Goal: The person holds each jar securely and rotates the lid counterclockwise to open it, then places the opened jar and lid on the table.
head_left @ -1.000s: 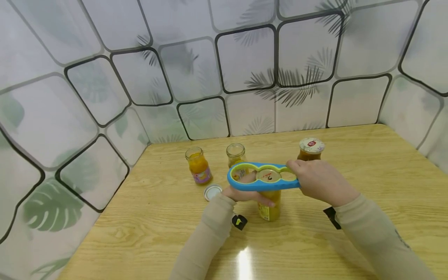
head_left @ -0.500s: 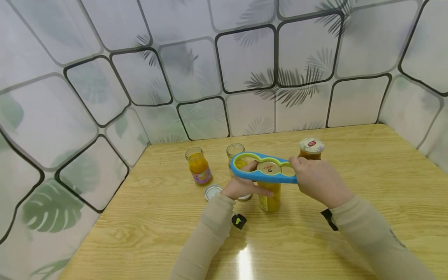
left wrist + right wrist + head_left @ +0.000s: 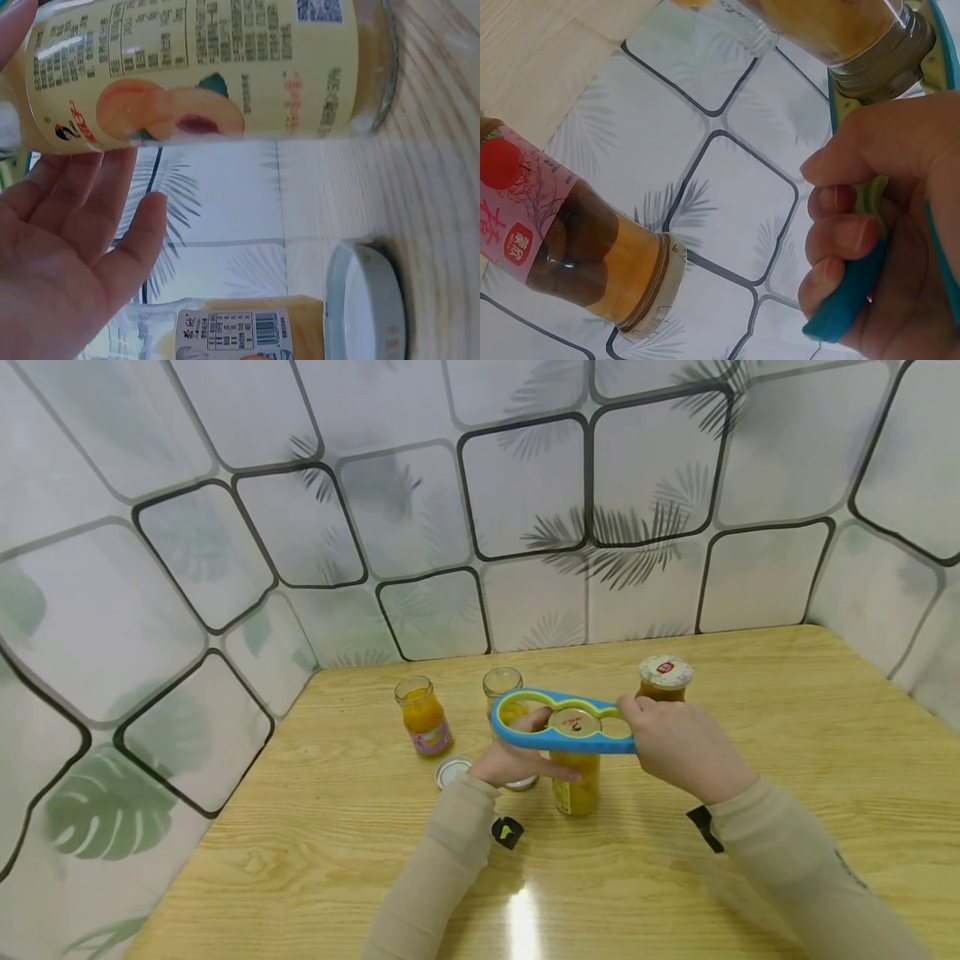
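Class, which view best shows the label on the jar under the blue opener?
Left wrist: the label is close, its peach picture and print plain. The head view shows only a patch, low on the jar; the right wrist view shows the jar's lidded end but no clear label.

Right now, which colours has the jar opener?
Jar opener: blue outside, yellow-green inside, clearest in the head view.

Left of the peach jar point(image 3: 582, 793), passage is being blocked by the left hand point(image 3: 513, 760), lids point(image 3: 453, 772) and uncapped jars point(image 3: 424, 718); at its top, by the opener point(image 3: 592, 744); rightward, by the right hand point(image 3: 684, 747) and capped jar point(image 3: 663, 681). Bench point(image 3: 592, 893) room in front is being left free.
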Demonstrator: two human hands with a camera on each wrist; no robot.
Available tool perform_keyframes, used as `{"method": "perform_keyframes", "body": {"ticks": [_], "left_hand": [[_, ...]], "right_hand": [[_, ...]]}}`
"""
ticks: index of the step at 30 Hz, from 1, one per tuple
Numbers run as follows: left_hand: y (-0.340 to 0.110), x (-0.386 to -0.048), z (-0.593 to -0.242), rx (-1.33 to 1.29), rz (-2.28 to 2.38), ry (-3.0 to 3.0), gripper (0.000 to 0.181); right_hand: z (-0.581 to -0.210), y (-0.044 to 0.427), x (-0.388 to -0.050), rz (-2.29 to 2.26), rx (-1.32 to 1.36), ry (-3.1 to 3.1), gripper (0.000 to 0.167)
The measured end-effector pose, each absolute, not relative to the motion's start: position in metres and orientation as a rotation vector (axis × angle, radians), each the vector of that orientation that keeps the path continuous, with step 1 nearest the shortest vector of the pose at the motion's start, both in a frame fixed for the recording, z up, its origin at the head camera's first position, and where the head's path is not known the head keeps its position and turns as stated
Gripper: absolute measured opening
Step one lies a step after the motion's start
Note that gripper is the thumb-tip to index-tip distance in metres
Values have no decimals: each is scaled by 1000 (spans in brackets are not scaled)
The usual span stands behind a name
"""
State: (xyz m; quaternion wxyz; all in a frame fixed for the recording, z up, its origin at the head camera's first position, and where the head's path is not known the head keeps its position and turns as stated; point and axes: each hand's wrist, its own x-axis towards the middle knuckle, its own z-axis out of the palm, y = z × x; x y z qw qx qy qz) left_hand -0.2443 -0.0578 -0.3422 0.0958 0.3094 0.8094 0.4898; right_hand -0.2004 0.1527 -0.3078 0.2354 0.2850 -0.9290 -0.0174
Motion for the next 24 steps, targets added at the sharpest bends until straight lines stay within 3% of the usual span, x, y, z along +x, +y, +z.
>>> {"method": "perform_keyframes", "body": {"ticks": [17,24], "left_hand": [[-64,-234,-321,1226,1384,2205,60],[-66,-234,-321,1221,1333,2181,55]], "right_hand": [[-306,156,-201,6,861,-2573,24],[-305,157,-200,20,882,-2583,25]]}}
